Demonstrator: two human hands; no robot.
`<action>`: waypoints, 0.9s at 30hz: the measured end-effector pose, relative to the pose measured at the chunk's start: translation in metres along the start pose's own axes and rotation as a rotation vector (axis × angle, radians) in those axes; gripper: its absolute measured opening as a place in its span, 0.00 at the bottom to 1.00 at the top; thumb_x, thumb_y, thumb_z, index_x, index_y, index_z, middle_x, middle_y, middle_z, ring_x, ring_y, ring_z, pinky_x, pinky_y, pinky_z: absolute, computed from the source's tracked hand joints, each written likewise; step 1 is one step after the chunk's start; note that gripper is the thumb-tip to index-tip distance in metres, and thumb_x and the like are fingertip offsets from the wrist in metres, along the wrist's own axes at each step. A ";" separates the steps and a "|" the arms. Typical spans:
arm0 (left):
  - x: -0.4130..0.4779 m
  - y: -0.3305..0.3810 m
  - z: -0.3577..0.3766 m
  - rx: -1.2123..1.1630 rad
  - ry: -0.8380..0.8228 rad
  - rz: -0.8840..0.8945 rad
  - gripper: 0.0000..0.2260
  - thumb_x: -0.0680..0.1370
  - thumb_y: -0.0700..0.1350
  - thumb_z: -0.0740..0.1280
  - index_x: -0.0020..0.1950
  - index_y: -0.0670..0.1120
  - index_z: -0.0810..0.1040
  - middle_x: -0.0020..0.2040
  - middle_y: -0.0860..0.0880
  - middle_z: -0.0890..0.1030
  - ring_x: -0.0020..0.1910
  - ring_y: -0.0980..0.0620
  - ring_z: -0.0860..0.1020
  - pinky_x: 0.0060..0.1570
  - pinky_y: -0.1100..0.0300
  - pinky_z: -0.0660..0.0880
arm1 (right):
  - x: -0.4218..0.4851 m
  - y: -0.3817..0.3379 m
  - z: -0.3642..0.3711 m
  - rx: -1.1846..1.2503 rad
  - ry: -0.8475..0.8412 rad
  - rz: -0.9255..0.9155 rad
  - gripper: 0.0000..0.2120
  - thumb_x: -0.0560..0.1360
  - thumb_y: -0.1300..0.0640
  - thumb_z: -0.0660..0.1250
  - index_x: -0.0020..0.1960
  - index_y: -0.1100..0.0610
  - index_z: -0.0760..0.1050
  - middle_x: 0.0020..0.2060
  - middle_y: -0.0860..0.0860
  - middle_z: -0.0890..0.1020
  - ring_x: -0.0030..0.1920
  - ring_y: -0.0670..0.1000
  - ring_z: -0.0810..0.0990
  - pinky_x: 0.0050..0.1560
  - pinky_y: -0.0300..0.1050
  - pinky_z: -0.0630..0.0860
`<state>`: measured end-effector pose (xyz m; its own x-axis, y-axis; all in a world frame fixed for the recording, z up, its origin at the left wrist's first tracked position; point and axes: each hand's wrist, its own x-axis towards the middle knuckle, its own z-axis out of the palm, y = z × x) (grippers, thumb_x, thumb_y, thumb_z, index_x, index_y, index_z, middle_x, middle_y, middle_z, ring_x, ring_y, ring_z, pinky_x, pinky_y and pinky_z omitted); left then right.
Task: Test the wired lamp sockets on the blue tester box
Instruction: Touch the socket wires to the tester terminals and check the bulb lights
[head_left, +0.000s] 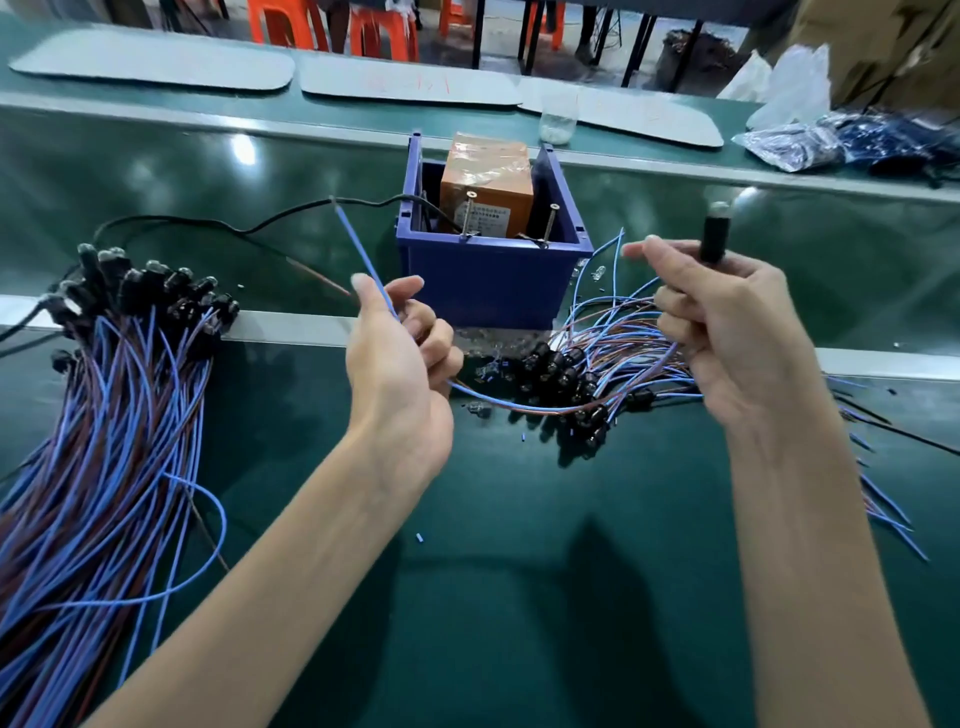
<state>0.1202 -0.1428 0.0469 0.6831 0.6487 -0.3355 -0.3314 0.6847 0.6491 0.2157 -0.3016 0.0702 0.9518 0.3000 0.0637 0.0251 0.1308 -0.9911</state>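
Blue plastic makes the tester box (488, 275), which stands open at the top on the green table (519, 597), just past the two hands and between them. An orange block (485, 192) sits inside it, and two screws (470, 215) stick up at its front edge. The left hand (400, 374) pinches a blue wire (363, 254) between thumb and fingers. The wire's end points up and away, left of the box and not touching it. A brown wire (322, 278) pokes out beside the thumb. The right hand (727, 332) has its fingers curled round a black lamp socket (714, 236) and holds it upright, right of the box, with a little bulb at its top. Wires hang in a low loop between the two hands. A big bundle of sockets (130, 332) with blue and brown wires lies on the left. A smaller messy heap (566, 374) lies just in front of the box. A black cable (234, 224) runs into the box from the left.
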 end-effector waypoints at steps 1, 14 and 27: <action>0.000 -0.002 0.000 0.042 -0.001 0.051 0.21 0.83 0.58 0.49 0.42 0.46 0.71 0.24 0.55 0.61 0.19 0.58 0.57 0.18 0.67 0.55 | 0.000 0.002 0.003 0.021 0.013 0.007 0.12 0.75 0.62 0.68 0.35 0.58 0.83 0.35 0.56 0.70 0.25 0.42 0.58 0.22 0.32 0.56; -0.009 -0.022 -0.007 0.721 -0.289 0.347 0.16 0.81 0.46 0.62 0.34 0.51 0.77 0.23 0.60 0.69 0.25 0.61 0.66 0.28 0.70 0.65 | -0.027 0.024 0.065 0.012 -0.162 0.078 0.09 0.77 0.59 0.67 0.42 0.63 0.80 0.16 0.44 0.72 0.17 0.39 0.70 0.21 0.25 0.64; 0.004 -0.024 -0.011 0.851 -0.216 0.446 0.15 0.83 0.46 0.57 0.42 0.51 0.81 0.30 0.55 0.77 0.33 0.56 0.75 0.41 0.57 0.73 | -0.020 0.030 0.072 0.217 0.032 0.144 0.09 0.79 0.63 0.63 0.40 0.57 0.73 0.38 0.52 0.83 0.33 0.46 0.83 0.26 0.33 0.72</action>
<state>0.1236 -0.1534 0.0222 0.7416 0.6567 0.1370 -0.0664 -0.1314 0.9891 0.1760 -0.2360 0.0478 0.9501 0.3006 -0.0830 -0.1740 0.2900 -0.9411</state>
